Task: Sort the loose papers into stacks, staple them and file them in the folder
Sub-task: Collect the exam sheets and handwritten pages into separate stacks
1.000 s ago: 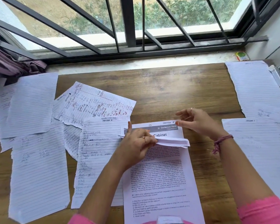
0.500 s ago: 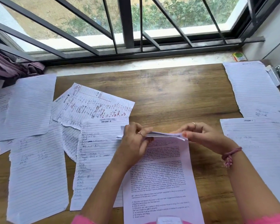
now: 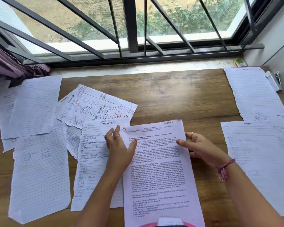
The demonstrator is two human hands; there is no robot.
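Holding a printed sheet (image 3: 161, 169) flat on the near middle of the desk (image 3: 179, 95), marked "Section" at its top right. Left hand (image 3: 119, 149) resting on its left edge, fingers spread, thumb pressing the page. Right hand (image 3: 197, 147) at its right edge, thumb on top, fingers curled beneath, seemingly pinching it. Likely sorting step: reading the label, then choosing a matching stack. Lined sheets (image 3: 95, 161) scattered left, two more sheets (image 3: 261, 153) right. Farther right, a stapler (image 3: 274, 81) by the wall; small box (image 3: 239, 62) on the sill. Folder not visible. Section number too faint to read; sheet's near end cut off by the frame.
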